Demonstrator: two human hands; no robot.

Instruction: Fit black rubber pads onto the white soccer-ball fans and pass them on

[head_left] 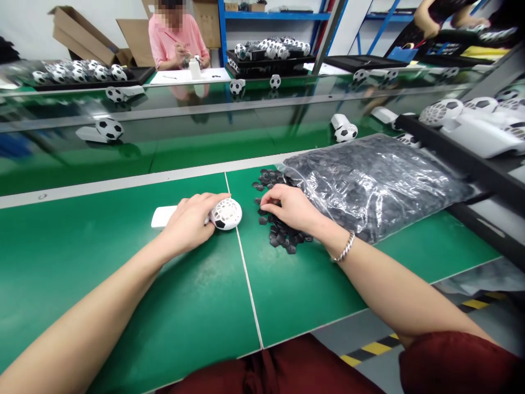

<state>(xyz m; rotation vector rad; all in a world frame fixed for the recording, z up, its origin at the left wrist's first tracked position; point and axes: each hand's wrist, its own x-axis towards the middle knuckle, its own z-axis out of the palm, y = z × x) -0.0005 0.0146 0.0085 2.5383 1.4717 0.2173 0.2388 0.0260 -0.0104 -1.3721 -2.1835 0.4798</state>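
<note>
My left hand (189, 221) is closed around the handle of a white fan with a football-shaped head (227, 213), which lies on the green table (123, 284). One black patch shows on the fan's head. My right hand (289, 207) rests on a loose pile of small black pieces (283, 235), its fingertips pinched together at the pile's left side; what they grip is too small to make out. A silver bracelet (344, 249) sits on my right wrist.
A clear plastic bag full of black pieces (377, 180) lies right of the pile. A dark rack with finished white fans (471, 128) stands at the right. Football fans lie on the conveyor (109, 130) behind. A person in pink (176, 41) works at the far bench.
</note>
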